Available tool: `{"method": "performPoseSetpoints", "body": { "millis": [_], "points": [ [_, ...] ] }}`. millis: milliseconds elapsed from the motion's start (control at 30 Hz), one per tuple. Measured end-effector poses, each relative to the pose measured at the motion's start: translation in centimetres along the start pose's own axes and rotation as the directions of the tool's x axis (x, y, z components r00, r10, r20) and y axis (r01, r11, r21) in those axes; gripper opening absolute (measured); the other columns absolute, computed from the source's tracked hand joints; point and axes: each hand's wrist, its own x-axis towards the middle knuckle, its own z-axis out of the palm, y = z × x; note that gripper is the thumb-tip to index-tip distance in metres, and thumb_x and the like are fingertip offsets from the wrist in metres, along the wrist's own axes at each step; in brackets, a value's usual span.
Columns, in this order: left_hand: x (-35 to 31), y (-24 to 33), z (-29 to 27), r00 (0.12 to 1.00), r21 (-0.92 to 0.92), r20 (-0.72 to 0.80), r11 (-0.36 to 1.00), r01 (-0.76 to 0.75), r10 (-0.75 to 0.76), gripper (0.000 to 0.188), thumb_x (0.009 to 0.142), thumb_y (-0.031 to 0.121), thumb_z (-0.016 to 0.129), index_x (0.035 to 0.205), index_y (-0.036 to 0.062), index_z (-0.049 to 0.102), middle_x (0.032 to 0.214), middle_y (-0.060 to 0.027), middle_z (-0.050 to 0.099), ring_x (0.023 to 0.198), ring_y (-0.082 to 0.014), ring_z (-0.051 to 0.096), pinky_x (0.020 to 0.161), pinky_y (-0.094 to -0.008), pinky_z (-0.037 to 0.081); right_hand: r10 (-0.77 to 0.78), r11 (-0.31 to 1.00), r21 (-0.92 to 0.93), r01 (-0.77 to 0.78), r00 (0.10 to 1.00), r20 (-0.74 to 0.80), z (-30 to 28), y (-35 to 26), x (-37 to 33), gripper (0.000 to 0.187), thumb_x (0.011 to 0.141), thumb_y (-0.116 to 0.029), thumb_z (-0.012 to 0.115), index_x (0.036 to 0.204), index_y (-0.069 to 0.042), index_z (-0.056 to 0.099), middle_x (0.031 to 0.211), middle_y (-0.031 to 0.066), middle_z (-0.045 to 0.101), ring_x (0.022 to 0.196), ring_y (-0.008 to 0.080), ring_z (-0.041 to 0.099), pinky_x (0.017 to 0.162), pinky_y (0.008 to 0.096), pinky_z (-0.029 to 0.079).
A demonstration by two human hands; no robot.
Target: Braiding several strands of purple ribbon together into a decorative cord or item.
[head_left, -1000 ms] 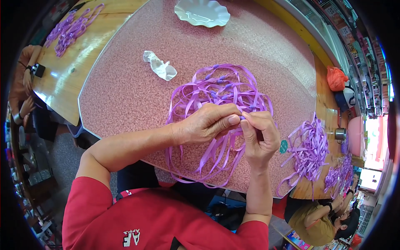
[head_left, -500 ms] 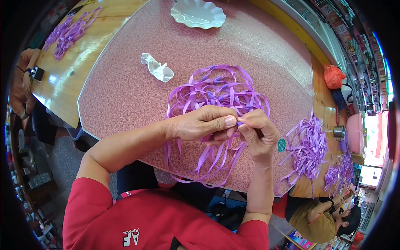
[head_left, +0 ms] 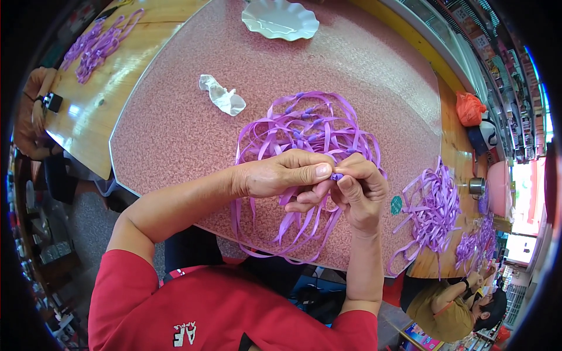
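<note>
My left hand (head_left: pixel 284 177) and my right hand (head_left: pixel 364 190) meet over a heap of purple ribbon loops (head_left: pixel 345 126). Between the thumbs and forefingers of both hands is a small violet piece (head_left: pixel 336 176) on a purple ribbon; its exact shape is mostly covered by the fingertips. Both hands are closed in a pinch. From beneath them, ribbon strands (head_left: pixel 310 225) hang down toward the table's near edge. Several similar violet pieces (head_left: pixel 307 116) show along the ribbons of the heap, just beyond my fingers.
On the pink speckled tabletop (head_left: pixel 170 134) lie a crumpled white tissue (head_left: pixel 222 96) and a scalloped white plate (head_left: pixel 281 20). Another ribbon heap (head_left: pixel 433 205) sits at right, with a green round spot (head_left: pixel 396 205) beside it. People sit at both sides.
My right hand has shifted slightly left, and more of the violet piece shows between the fingertips. The lower fingers of my left hand have moved a little. The ribbon heap stays much the same.
</note>
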Motion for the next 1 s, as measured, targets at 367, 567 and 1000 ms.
{"method": "performPoseSetpoints", "body": {
  "millis": [367, 567, 1000],
  "points": [
    [0.1, 0.7, 0.7, 0.993, 0.079, -0.114, 0.997, 0.011, -0.002, 0.040, 0.104, 0.040, 0.035, 0.087, 0.0071, 0.049, 0.066, -0.0002, 0.047, 0.052, -0.0086, 0.047, 0.050, -0.0227, 0.039, -0.213, 0.936, -0.302, 0.180, 0.974, -0.079, 0.6, 0.9, -0.2, 0.009, 0.088, -0.002, 0.067, 0.097, -0.001, 0.065, 0.090, 0.0073, 0.060, 0.061, 0.0062, 0.052, 0.049, 0.0189, 0.042],
    [0.4, -0.1, 0.2, 0.984, 0.231, -0.146, 0.971, -0.065, 0.101, 0.038, 0.104, 0.039, 0.034, 0.090, 0.0062, 0.048, 0.064, -0.0008, 0.044, 0.053, -0.0104, 0.046, 0.047, -0.0230, 0.037, -0.411, 0.733, -0.602, 0.315, 0.912, -0.023, 0.6, 1.0, 0.2, 0.012, 0.084, -0.001, 0.071, 0.095, -0.002, 0.066, 0.088, 0.0084, 0.063, 0.066, 0.0108, 0.057, 0.053, 0.0219, 0.044],
    [0.4, -0.9, 0.0, 0.916, 0.624, -0.172, 0.760, -0.183, 0.362, 0.032, 0.103, 0.031, 0.039, 0.103, 0.0024, 0.053, 0.068, -0.0010, 0.047, 0.057, -0.0087, 0.047, 0.051, -0.0247, 0.039, -0.171, 0.924, -0.368, 0.104, 0.973, -0.153, 1.4, 0.2, 0.0, 0.012, 0.086, 0.003, 0.067, 0.098, 0.000, 0.065, 0.092, 0.0099, 0.064, 0.065, 0.0088, 0.058, 0.053, 0.0213, 0.047]
  ]
}}
